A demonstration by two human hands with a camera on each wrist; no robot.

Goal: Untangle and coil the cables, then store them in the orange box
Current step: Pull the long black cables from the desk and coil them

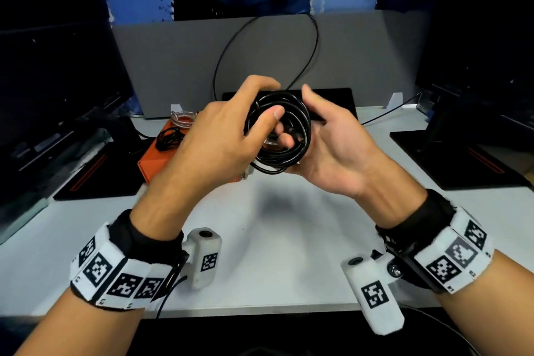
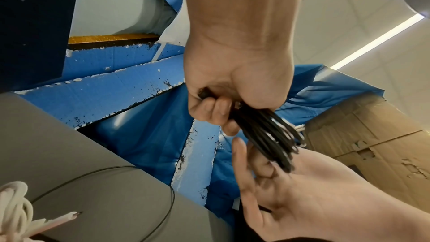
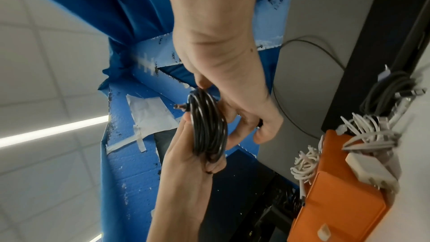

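A black cable coil [image 1: 277, 160] is held above the white desk [image 1: 289, 240] between both hands. My left hand [image 1: 268, 98] grips its upper left side, fingers curled over the strands and thumb laid across the front. My right hand [image 1: 303, 118] cradles the right side, palm up, fingers curled through the middle of the coil. In the left wrist view the bundle [image 2: 267, 135] runs from my left hand [image 2: 223, 113] into my right hand [image 2: 256, 165]. A thin black cable loop [image 1: 313, 46] rises behind the hands. The orange box [image 1: 161, 159] stands left of the hands.
The orange box [image 3: 337, 200] carries white cables [image 3: 304, 165], a white charger [image 3: 370, 170] and a small black coil [image 1: 169, 139]. Dark monitors [image 1: 57, 81] flank the desk on both sides. A grey partition [image 1: 173, 66] stands behind, with a black pad [image 1: 341, 101] at its foot.
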